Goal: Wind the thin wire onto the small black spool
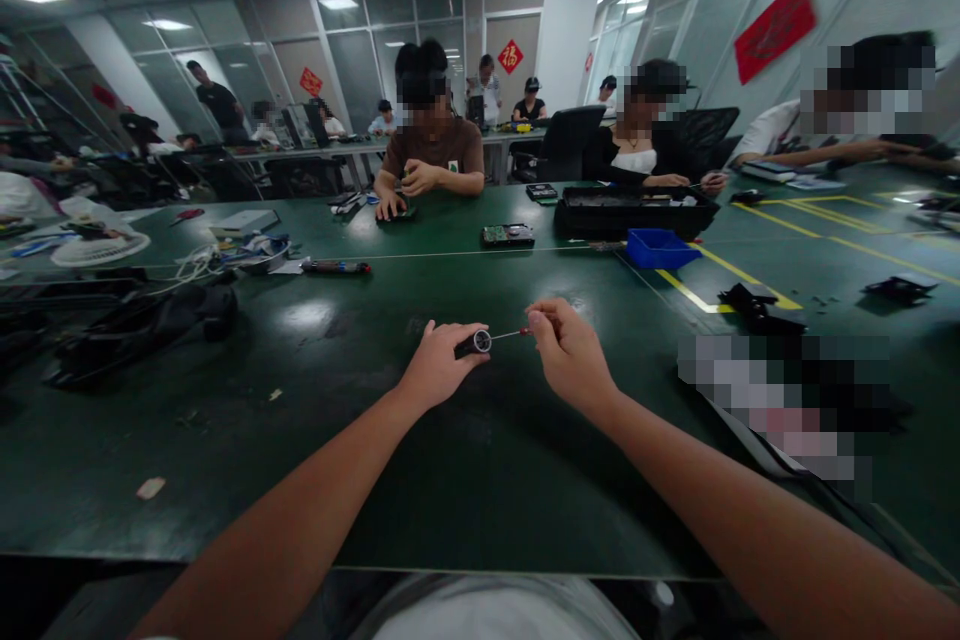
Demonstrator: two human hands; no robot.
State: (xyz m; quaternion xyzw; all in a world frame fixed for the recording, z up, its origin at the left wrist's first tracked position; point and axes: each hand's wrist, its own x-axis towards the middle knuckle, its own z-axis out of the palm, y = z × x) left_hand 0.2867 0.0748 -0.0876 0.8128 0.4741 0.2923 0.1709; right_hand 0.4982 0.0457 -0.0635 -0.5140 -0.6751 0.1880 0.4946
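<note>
My left hand (442, 362) is wrapped round a small dark cylindrical part (470, 344) with a pale ring at its end, held just above the green table. In my right hand (566, 350) is a thin screwdriver (508, 334), pinched at its red end between thumb and fingers. The metal shaft runs leftward to the ringed end of the part. Whether the tip touches a screw there is too small to make out.
Beyond my hands lie a hard drive (508, 236), a blue bin (661, 248) and a long black casing (636, 210). A multicoloured pen-like tool (336, 267) and black parts (150, 325) are on the left. Black brackets (761, 305) sit at right. Several people work opposite.
</note>
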